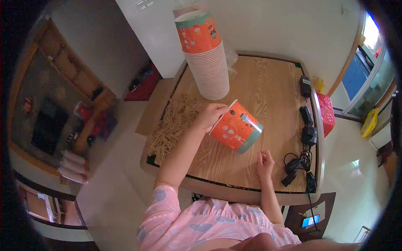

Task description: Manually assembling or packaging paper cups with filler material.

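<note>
My left hand (211,117) grips the rim of an orange paper bucket (237,128) with a green band and printed figures. The bucket is tilted on its side above the table, its green end toward the lower right. My right hand (264,162) is apart from the bucket, near the table's front edge, with its fingers curled together; what they hold, if anything, is too small to make out. Beyond the left hand rises a tall stack of nested paper buckets (207,71), the top one orange and green. A heap of tan shredded strands (176,123) lies beside my left forearm.
The wood-grain table (268,83) has a raised dark rim. Black power adapters (309,136) and a bundled cable (307,165) line its right side. Clear plastic (231,60) lies behind the stack. A pink box (325,113) stands past the right edge; a lit phone (310,221) lies lower right.
</note>
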